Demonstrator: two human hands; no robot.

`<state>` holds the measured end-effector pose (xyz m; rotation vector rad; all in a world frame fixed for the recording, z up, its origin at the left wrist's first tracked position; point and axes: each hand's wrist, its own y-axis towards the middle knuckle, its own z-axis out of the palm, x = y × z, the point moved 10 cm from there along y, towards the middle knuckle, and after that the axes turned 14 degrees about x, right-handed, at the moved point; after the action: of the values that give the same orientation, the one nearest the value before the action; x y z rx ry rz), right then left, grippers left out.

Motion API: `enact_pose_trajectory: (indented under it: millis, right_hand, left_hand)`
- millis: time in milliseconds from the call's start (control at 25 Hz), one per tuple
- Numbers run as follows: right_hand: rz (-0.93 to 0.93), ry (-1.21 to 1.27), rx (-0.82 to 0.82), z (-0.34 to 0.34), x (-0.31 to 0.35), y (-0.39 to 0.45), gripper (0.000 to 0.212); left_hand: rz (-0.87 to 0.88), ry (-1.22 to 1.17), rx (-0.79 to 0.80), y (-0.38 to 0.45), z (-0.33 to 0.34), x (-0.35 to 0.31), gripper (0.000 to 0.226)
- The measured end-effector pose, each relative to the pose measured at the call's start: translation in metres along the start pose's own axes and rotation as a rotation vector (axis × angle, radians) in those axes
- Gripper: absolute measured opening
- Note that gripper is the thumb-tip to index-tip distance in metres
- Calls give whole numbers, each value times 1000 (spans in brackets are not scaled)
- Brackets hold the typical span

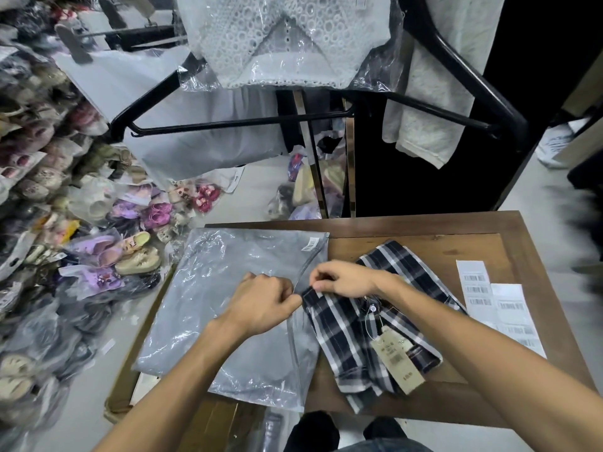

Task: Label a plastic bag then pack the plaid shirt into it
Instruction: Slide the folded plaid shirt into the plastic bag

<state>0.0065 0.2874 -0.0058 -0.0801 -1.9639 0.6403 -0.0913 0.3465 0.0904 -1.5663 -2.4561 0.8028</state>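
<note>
Wooden table [424, 228] fills the lower right of the view, with a clear plastic bag [228, 288] lying flat across its left side and hanging a little past the edge. A barcode label [310, 244] sits near the bag's far right corner. Right of the bag lies the folded plaid shirt [352, 334], dark with white stripes, its near left corner at the bag's open edge. A tan tag [396, 355] rests on the shirt. Two strips of barcode stickers [496, 298] lie further right on the table.

Both forearms reach in from the bottom, bare, converging at the bag's mouth. The left hand [264, 301] is curled into a loose fist, knuckles up, thumb and fingers pinching the bag's rim. The right hand [342, 278] arches over the shirt's corner, wrist raised, fingertips closed on the fabric edge just beside the left hand. The two hands are almost touching.
</note>
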Motion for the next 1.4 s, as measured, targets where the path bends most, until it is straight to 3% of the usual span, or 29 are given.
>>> enact_pose_trajectory:
  millis: [120, 240, 320, 400, 520, 680, 840, 1040, 1160, 1280, 1400]
  right_hand:
    - [119, -126, -264, -21, -15, 5, 17]
    - [204, -499, -433, -16, 4, -4, 29]
    - [243, -552, -390, 5, 12, -11, 50]
    - [401, -612, -212, 35, 1, -7, 73]
    - [536, -678, -53, 62, -9, 2, 75]
    - [535, -434, 55, 64, -18, 9, 47]
    - [384, 94, 131, 52, -36, -15, 33]
    - [307, 479, -26, 20, -35, -35, 28]
    - [330, 554, -165, 32, -43, -14, 32]
    - [391, 450, -257, 50, -45, -2, 35]
    - [393, 308, -256, 47, -34, -8, 53]
  left_hand:
    - [4, -21, 2, 2, 5, -1, 43]
    - [-16, -38, 9, 4, 8, 2, 47]
    - [-25, -65, 23, 7, 8, 3, 48]
    - [-22, -67, 40, 10, 8, 1, 49]
    - [-16, -41, 36, 14, 6, -4, 44]
    - [-27, -93, 92, 14, 10, -2, 46]
    - [-13, -142, 111, 14, 16, -2, 43]
    - [24, -199, 126, 13, 26, -6, 27]
    - [21, -194, 107, 11, 24, -8, 27]
    - [17, -197, 114, 10, 25, -7, 27]
    - [5, -215, 137, 11, 29, -6, 27]
